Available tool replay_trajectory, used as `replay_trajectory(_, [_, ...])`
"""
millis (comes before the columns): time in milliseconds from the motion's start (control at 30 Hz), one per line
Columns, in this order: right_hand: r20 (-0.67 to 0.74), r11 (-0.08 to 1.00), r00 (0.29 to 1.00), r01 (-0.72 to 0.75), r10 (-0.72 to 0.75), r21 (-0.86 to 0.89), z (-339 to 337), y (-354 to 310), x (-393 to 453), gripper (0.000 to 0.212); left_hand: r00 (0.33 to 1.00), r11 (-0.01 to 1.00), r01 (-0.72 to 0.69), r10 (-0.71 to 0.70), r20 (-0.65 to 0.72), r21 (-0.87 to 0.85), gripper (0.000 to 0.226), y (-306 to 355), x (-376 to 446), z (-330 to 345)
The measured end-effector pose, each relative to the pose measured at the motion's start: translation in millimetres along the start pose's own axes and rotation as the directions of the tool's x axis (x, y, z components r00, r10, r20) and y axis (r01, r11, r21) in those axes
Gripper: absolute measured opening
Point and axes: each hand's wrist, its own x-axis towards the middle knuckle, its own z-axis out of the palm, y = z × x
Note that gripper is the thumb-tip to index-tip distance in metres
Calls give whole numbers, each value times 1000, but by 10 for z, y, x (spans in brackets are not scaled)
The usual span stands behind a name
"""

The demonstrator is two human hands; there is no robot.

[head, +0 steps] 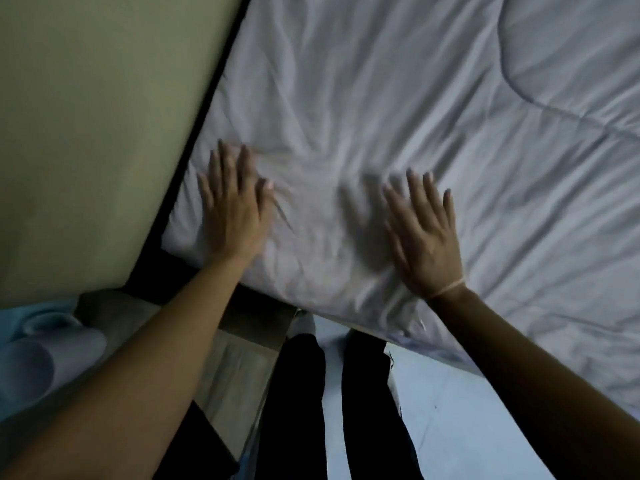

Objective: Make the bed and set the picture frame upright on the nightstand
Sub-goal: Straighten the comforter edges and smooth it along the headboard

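Hands (235, 209) (424, 233) flat on duvet (381, 98), unlabelled

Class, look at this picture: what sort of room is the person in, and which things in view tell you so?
Most likely a bedroom. A wrinkled white quilt covers a bed set against a pale wall, and both the left hand and right hand lie flat on it, fingers spread. A low wooden piece, perhaps a nightstand, stands beside the bed.

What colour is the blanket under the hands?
White, a bit greyish in the dim light; the blanket shows in the head view.
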Motion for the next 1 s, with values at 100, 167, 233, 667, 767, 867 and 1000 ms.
replay_trajectory(100, [4, 999, 999, -53, 53, -3, 183, -138, 581, 49, 999, 1000, 28, -28, 22, -2, 61, -257, -173, 110])
replay_trajectory(167, [36, 999, 998, -43, 43, 5, 305, -322, 833, 50, 996, 996, 89, -89, 5, -18, 62, -334, -416, 144])
replay_trajectory(233, [72, 1000, 997, 3, -4, 15, 403, -535, 1001, 51, 980, 977, 200, -199, 23, -68, 64, -397, -696, 173])
replay_trajectory(667, [497, 882, 773, 470, -395, -31, 896, -1573, 499, 59, 818, 697, 504, -575, 21, -510, 40, -654, -1024, -223])
replay_trajectory(767, [521, 827, 698, 561, -491, 27, 880, -1599, 331, 61, 705, 463, 609, -689, 171, -644, 38, -739, -959, -224])
replay_trajectory(867, [377, 821, 735, 551, -563, 152, 775, -1566, 299, 52, 591, 153, 623, -735, 333, -767, 35, -804, -890, -176])
replay_trajectory(1000, [171, 916, 903, 369, -393, 157, 649, -1406, 328, 49, 544, -71, 626, -674, 500, -777, 28, -768, -849, -119])
